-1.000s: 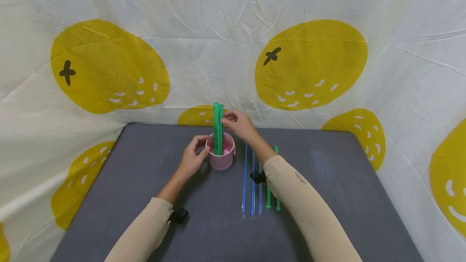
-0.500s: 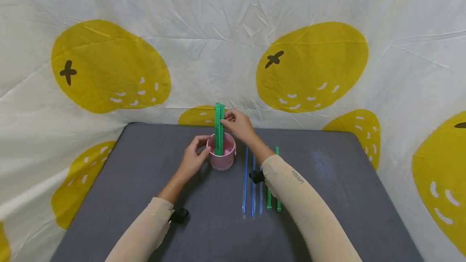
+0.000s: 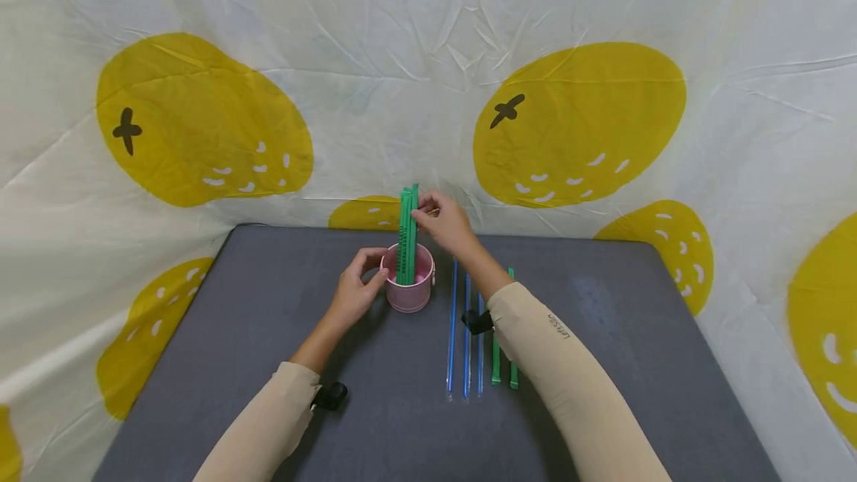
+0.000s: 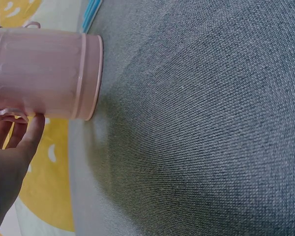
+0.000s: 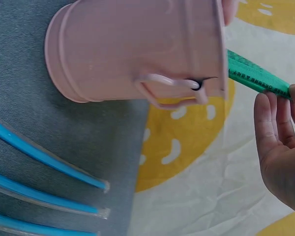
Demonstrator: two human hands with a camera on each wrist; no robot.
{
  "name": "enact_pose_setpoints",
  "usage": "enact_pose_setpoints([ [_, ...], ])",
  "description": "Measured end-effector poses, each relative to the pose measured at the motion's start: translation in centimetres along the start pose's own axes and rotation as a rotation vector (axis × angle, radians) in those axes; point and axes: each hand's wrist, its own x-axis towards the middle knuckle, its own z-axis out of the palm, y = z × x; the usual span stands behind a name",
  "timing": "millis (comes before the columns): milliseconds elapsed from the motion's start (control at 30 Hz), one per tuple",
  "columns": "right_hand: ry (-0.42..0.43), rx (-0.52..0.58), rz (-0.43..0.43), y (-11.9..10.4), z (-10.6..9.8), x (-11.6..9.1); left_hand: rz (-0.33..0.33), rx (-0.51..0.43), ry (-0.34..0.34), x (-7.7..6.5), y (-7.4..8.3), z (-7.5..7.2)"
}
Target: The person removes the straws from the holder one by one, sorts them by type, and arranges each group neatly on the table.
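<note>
Left hand (image 3: pixel 356 291) grips pink bucket (image 3: pixel 409 297) near far edge of grey table (image 3: pixel 274 303); right hand (image 3: pixel 447 225) pinches green sticks (image 3: pixel 405 238) rising from bucket; table stretches wide leftward of bucket

Pink bucket (image 5: pixel 118 49): smooth, glossy, metal-looking. Blue straws (image 5: pixel 39 154): clear-plastic-wrapped. Tabletop (image 4: pixel 201 123): matt, coarse woven cloth.

White cloth (image 3: pixel 395 110) with yellow shapes backs 1 grey table (image 3: pixel 395 393).
</note>
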Motion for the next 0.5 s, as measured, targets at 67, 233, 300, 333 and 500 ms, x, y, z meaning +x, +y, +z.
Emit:
enact_pose_setpoints([
  [67,0.003,0.027,-0.004,-0.4,-0.3,0.0,-0.008,0.001,0.001,0.0,0.1,0.0],
  [233,0.002,0.069,-0.027,-1.4,-1.2,-0.1,-0.016,-0.011,0.006,0.2,0.0,0.0],
  [300,-0.005,0.077,-0.037,-1.8,-1.6,-0.2,-0.010,-0.009,0.009,0.2,-0.1,0.0],
  [333,-0.009,0.078,-0.041,-2.1,-1.9,-0.2,-0.005,-0.010,0.010,0.2,-0.1,0.0],
  [500,-0.046,0.142,-0.057,-4.2,-3.4,-0.9,-0.005,-0.008,0.003,0.1,-0.2,0.0],
])
